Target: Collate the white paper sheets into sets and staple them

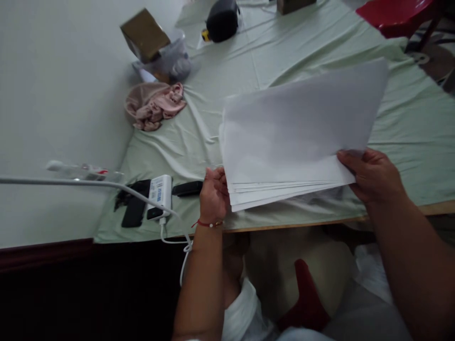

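A fanned stack of white paper sheets [298,128] is held up over the table's front edge, its lower edges spread into several layers. My right hand [377,177] grips the lower right corner, thumb on top and fingers underneath. At the lower left edge, my left hand [214,196] is closed with its fingers curled against the sheets; their tips are partly hidden. A red string bracelet [209,224] circles the left wrist. Just left of that hand lies a black case-like object [187,188].
The table wears a pale green cloth [199,142]. Left are a white power strip [159,194] with a cable, a black phone-like slab [134,212] and a plastic bottle [85,171]. Farther back sit pink cloth [154,106], a cardboard box [145,35], a black pouch [223,21] and a red chair [394,16].
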Available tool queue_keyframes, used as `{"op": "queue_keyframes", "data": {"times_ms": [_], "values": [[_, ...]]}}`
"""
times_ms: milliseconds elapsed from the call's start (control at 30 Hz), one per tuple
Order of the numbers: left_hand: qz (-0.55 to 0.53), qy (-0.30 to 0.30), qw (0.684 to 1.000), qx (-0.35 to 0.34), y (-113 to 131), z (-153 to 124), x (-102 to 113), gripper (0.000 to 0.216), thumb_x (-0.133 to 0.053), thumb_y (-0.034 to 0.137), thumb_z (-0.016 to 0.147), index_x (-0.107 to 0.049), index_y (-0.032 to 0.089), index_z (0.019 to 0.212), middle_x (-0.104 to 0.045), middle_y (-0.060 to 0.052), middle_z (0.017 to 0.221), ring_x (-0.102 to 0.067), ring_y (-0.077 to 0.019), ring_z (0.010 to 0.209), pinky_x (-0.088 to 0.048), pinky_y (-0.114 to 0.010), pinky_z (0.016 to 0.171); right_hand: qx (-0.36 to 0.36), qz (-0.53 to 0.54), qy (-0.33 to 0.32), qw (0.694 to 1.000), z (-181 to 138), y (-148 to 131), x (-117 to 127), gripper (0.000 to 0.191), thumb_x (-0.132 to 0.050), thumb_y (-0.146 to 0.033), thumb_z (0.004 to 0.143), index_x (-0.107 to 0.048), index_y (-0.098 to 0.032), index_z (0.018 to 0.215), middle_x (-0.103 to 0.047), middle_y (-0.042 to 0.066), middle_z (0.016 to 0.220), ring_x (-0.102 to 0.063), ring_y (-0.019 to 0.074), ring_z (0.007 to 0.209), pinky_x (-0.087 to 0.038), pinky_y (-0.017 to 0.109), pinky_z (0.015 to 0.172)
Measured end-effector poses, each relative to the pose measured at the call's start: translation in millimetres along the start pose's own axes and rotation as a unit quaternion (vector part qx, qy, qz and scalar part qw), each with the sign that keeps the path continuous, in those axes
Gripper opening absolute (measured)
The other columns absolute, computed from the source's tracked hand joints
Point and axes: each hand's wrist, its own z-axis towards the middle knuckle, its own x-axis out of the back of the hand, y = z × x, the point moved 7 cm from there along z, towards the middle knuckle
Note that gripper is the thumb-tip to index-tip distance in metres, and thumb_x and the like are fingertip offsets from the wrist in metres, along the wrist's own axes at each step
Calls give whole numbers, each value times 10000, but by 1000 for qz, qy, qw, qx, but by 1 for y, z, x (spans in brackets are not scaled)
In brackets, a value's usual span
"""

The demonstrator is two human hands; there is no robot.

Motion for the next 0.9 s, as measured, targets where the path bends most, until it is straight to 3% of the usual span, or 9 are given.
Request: {"op": "queue_keyframes", "data": {"times_ms": [67, 267, 433, 667, 800, 900], "values": [[11, -3, 1000, 22, -5, 6, 1, 705, -965, 940, 890, -831, 254, 979, -905, -105, 906, -945, -391, 1201, -783, -456, 865, 14, -6, -9, 1000, -2, -1, -2, 462, -1199, -384, 453, -886, -294, 780, -835, -28, 792, -751, 182, 740, -673, 320, 728], [52, 48, 997, 2, 3, 17, 2, 600, -1178, 709, 733, -830, 256, 918, -876, -52, 816, -939, -347, 1118, -784, -416, 885, 53, -41, -90, 994, -2, -10, -13, 443, -1219, -436, 528, -880, -304, 780, -895, 8, 908, -861, 308, 1040, -742, 476, 978], [105, 57, 988, -100, 32, 17, 4, 484, -1192, 530, 771, -801, 255, 841, -883, -29, 886, -898, -259, 1123, -741, -353, 1043, 45, -57, -112, 991, 11, -14, -15, 481, -1229, -474, 508, -895, -281, 796, -914, -5, 932, -793, 217, 886, -729, 417, 932], [134, 14, 976, -171, 52, 5, -10, 437, -1169, 597, 781, -890, 284, 904, -929, -40, 957, -886, -292, 1158, -706, -432, 1236, 52, 6, -73, 996, 14, -21, -20, 568, -1215, -379, 465, -880, -267, 910, -922, 27, 1038, -829, 250, 980, -742, 457, 997], [105, 45, 976, -186, 49, 9, -2, 435, -1186, 454, 652, -869, 296, 905, -902, -15, 934, -866, -277, 1107, -706, -423, 1181, 107, 5, -26, 994, 15, -26, -11, 599, -1177, -271, 418, -844, -277, 916, -890, 2, 1076, -808, 240, 1065, -726, 437, 1047], [106, 15, 983, -148, 35, 20, 2, 499, -1171, 408, 604, -878, 297, 992, -929, -43, 1028, -869, -295, 1121, -719, -424, 1099, 79, -94, -69, 990, 14, -22, -14, 496, -1188, -342, 476, -840, -269, 821, -865, 4, 947, -799, 278, 989, -743, 450, 911]]}}
